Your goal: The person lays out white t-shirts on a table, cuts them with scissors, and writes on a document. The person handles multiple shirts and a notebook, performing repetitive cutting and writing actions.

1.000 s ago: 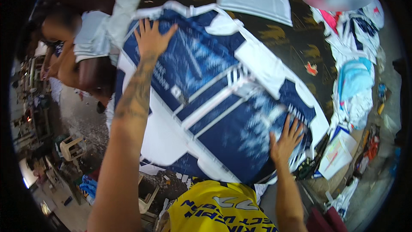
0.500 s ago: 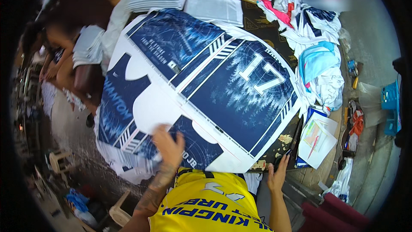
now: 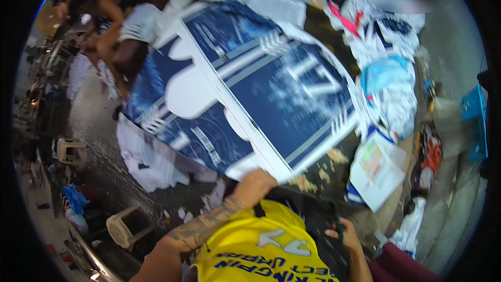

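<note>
A large printed fabric sheet (image 3: 292, 115) in navy and white, with jersey panels and a big number on it, is spread over the table. My left hand (image 3: 255, 185) is closed on its near corner, fingers pinching the white margin. Low by my right side, my right hand (image 3: 348, 236) is curled round a dark green handle (image 3: 340, 228), which looks like that of scissors; the blades cannot be made out against the dark background. Motion blurs the picture somewhat.
White and light-blue cloth (image 3: 389, 94) is heaped along the table's right side. Papers (image 3: 378, 169) lie at the right corner. Folded fabric stacks (image 3: 276, 8) stand at the far edge. A person (image 3: 112, 26) sits at far left. A plastic stool (image 3: 128, 227) is at lower left.
My left hand has moved right from above the sheet to its near corner and taken hold there. My right hand has dropped from the table edge toward my body with the scissors.
</note>
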The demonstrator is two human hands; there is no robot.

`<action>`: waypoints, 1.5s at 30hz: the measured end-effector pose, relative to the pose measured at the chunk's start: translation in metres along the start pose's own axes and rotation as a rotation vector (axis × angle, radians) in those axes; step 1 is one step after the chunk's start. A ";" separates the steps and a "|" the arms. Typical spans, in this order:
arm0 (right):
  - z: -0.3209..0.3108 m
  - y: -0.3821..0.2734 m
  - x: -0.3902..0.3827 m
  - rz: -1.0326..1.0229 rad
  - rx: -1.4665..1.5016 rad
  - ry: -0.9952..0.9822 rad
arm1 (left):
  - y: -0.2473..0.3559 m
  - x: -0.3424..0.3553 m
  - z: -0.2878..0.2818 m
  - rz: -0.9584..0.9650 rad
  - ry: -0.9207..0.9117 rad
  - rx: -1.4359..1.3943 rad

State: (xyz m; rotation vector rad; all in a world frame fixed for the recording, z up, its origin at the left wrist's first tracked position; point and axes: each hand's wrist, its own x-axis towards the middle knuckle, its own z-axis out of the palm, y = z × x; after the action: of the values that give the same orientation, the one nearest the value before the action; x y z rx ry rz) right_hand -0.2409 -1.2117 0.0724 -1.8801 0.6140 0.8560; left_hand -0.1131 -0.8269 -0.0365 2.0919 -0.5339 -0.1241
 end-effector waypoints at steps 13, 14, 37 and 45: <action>0.012 -0.059 0.087 -0.131 -0.490 -0.415 | 0.031 0.000 0.007 -0.206 0.012 0.171; 0.010 -0.060 0.089 -0.108 -0.562 -0.399 | 0.031 0.000 0.008 -0.218 0.010 0.168; 0.064 -0.169 0.148 -0.065 -0.541 -0.450 | 0.001 0.013 -0.017 -0.251 -0.181 -0.150; 0.097 -0.230 0.185 -0.074 -0.526 -0.459 | -0.019 0.018 -0.037 -0.223 -0.346 -0.336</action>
State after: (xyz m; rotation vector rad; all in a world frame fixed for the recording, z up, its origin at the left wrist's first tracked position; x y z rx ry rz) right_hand 0.0112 -1.0365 0.0262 -2.0379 0.0301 1.4457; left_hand -0.0795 -0.7969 -0.0298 1.7998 -0.4452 -0.6682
